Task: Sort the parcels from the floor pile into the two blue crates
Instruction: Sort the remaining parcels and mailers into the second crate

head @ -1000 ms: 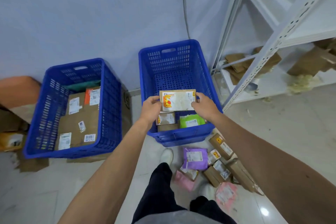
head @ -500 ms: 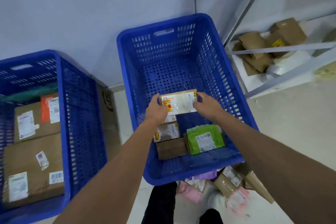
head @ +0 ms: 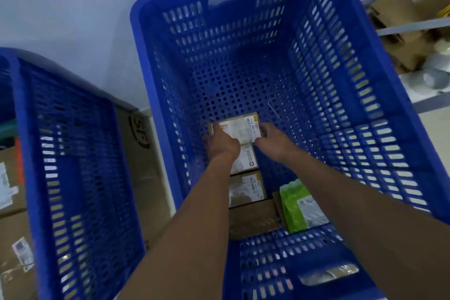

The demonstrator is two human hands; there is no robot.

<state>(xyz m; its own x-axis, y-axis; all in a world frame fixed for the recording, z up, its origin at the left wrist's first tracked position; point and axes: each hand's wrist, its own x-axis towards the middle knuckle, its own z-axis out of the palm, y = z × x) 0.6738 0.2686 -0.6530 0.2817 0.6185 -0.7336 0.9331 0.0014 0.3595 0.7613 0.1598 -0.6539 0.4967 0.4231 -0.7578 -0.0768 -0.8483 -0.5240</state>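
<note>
Both my arms reach deep into the right blue crate [head: 379, 39]. My left hand [head: 220, 145] and my right hand [head: 271, 137] hold a small cardboard parcel [head: 239, 128] with a white label by its two ends, low over the crate floor. Just behind it lie another labelled box [head: 246, 159], a third box [head: 248, 187], a plain brown box [head: 253, 219] and a green bag [head: 300, 204]. The left blue crate [head: 26, 129] stands at the left edge and holds large cardboard parcels [head: 9, 238].
A flat cardboard sheet [head: 138, 153] with a printed logo stands between the two crates. At the right, a white shelf [head: 414, 25] carries crumpled cardboard boxes and grey bags. A pale wall runs behind the crates.
I have leaned in over the right crate. Both hands have lowered the parcel from mid-height down near the crate floor, beyond the boxes lying there. The floor pile has left the view.
</note>
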